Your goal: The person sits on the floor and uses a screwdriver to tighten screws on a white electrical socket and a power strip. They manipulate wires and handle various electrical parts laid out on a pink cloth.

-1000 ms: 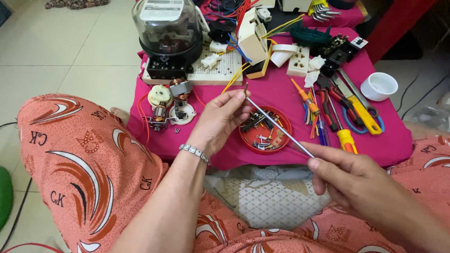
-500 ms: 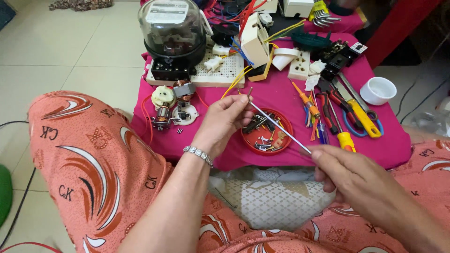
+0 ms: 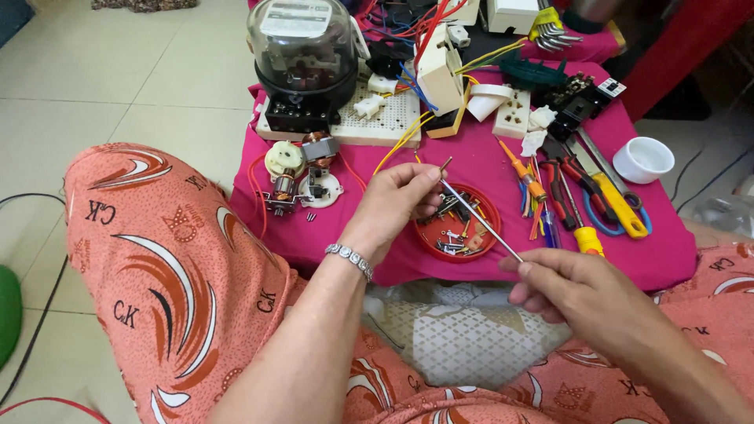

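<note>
My left hand [image 3: 400, 200] pinches a small grey metal piece [image 3: 445, 164] between thumb and fingertips, held over the pink cloth. My right hand [image 3: 577, 294] grips the near end of a long thin metal rod [image 3: 481, 220], whose far tip reaches my left fingertips. Below the rod lies a round red lid [image 3: 428, 245] filled with several screws and small metal parts. A silver bracelet [image 3: 350, 259] circles my left wrist.
A low table under a pink cloth [image 3: 660, 255] carries a glass-domed electric meter [image 3: 302, 59], a small motor assembly [image 3: 294, 184], a white perforated board [image 3: 393, 118], screwdrivers and pliers [image 3: 585, 200], sockets and a white cup [image 3: 643, 159]. My knees in orange patterned fabric flank it.
My left hand has shifted slightly right and nearer the rod's tip, and my right hand has drawn a little lower; the view has tilted slightly.
</note>
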